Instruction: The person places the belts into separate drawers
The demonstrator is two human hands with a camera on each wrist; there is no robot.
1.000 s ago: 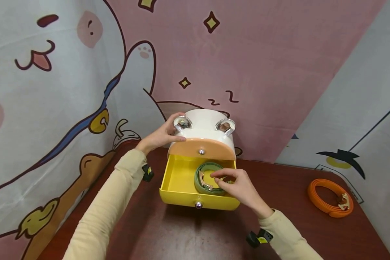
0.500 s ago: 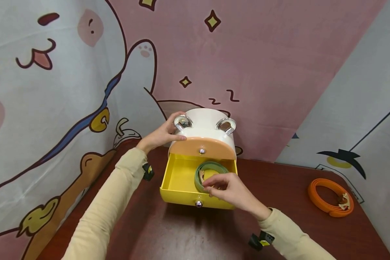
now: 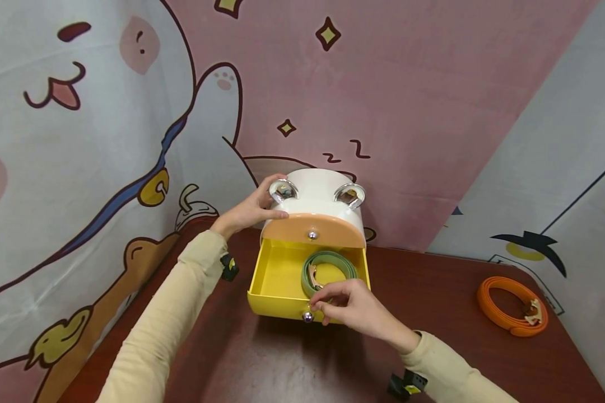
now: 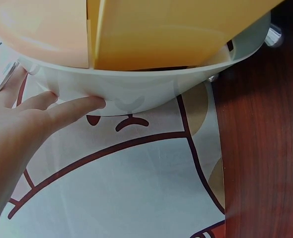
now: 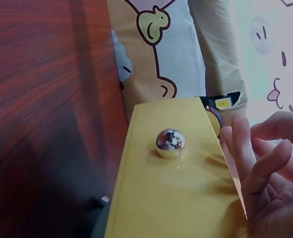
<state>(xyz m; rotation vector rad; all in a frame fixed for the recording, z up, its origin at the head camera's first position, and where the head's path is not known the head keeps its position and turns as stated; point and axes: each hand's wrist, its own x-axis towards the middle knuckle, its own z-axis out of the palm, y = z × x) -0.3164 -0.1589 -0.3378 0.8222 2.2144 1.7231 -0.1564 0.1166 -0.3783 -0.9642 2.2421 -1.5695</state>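
Note:
A small white cabinet (image 3: 316, 190) stands against the backdrop, its orange upper drawer (image 3: 287, 228) closed and its yellow lower drawer (image 3: 274, 305) pulled out. My left hand (image 3: 249, 210) rests on the cabinet's left side; straight fingers (image 4: 82, 110) lie along the white wall in the left wrist view. A coiled green belt (image 3: 345, 263) with a metal buckle lies inside the yellow drawer. Above the drawer's front edge is my right hand (image 3: 360, 308), fingers loosely bent, holding nothing. The shiny round knob (image 5: 170, 143) is a short way from those fingers (image 5: 241, 148) in the right wrist view.
A coiled orange belt (image 3: 499, 319) lies at the right of the dark red table (image 3: 433, 291). Two silver ear-like rings (image 3: 350, 196) stick up from the cabinet top. A printed cartoon cloth (image 3: 383, 112) hangs behind and at the sides.
My right hand has moved from over the green belt toward me, down to the drawer's front near the knob. The left hand, cabinet and belts have stayed in place.

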